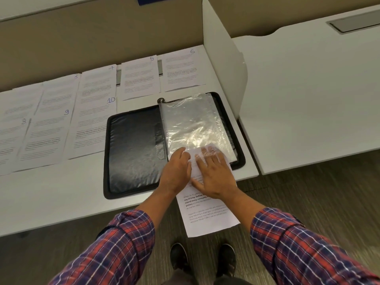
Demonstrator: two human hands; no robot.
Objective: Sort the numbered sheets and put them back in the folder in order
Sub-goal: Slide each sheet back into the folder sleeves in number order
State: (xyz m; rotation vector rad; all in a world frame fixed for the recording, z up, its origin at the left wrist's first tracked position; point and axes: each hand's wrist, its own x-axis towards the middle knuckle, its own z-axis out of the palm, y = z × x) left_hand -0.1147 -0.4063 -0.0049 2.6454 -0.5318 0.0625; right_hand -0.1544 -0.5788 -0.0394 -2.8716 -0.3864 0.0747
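Note:
A black zip folder (133, 153) lies open on the white desk, with clear plastic sleeves (193, 124) on its right half. A printed sheet (207, 217) sticks out of the front sleeve's near opening and hangs over the desk edge. My left hand (174, 171) holds the near left corner of the sleeve at its opening. My right hand (213, 173) lies flat on the sheet, its fingertips under the clear plastic. Several numbered sheets lie in rows: sheet 3 (59, 93), sheet 4 (96, 85), sheet 5 (139, 79), sheet 6 (183, 68), sheet 8 (8, 145), sheet 9 (45, 136), sheet 10 (92, 128).
A white divider panel (224, 64) stands just right of the folder, and a second white desk (308, 95) lies beyond it. A beige partition wall (82, 42) runs along the back. My shoes (201, 262) show on the carpet below the desk edge (123, 210).

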